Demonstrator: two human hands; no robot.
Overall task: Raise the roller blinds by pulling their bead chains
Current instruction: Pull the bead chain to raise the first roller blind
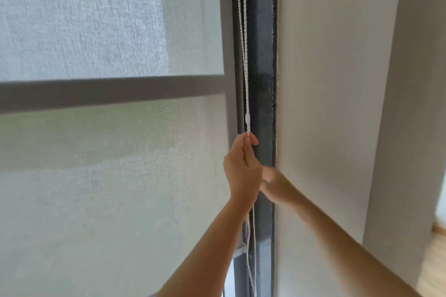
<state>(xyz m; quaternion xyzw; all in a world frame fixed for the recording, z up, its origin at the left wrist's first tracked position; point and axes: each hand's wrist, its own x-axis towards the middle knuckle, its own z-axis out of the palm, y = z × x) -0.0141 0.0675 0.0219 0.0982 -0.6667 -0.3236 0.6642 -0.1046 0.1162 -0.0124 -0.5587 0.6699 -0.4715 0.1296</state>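
The left hand (242, 166) pinches the thin, limp bead chain (245, 55) (2 strands) below its connector (248, 119); the blurred right hand (275, 185) seems open.

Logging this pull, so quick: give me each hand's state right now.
Left hand: closed, pinching the bead chain just below its connector.
Right hand: motion-blurred, partly behind the left; grip cannot be told.

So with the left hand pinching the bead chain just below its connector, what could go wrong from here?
The white connector sits just above the left hand; it may jam at the roller if pulled that way. Two strands of the bead chain hang close together, so the blurred right hand could take the wrong one and lower the blind. The fingertip grip looks slight and might slip.
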